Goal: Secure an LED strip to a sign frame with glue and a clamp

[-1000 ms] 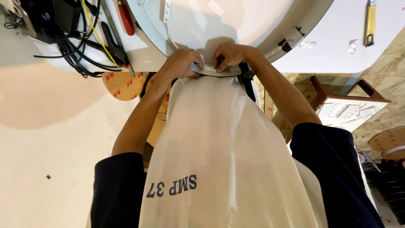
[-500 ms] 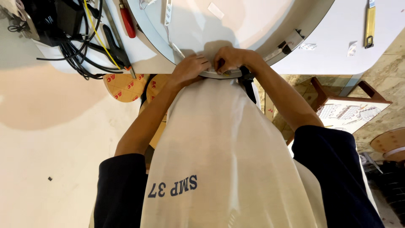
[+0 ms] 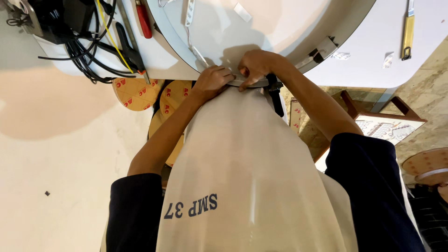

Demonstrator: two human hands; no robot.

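We see both hands pinched on the thin grey rim strip (image 3: 261,80) of the round white panel (image 3: 261,23), at its near edge. Left hand (image 3: 212,81) and right hand (image 3: 255,65) nearly touch; strip runs sideways between them.

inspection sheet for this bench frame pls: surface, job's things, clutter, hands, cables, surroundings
Surface: white bench top, mostly bare at right.
Job's things: large round white panel with a grey rim; both hands work at its near edge.
Clutter: red-handled tool, yellow-handled tool, tape scraps.
Hands: left hand and right hand side by side, fingers curled on the rim; what the grip encloses is hidden.
Cables: black bundle with a yellow wire, far left.
Surroundings: round brown discs below the bench, stone-tile floor.
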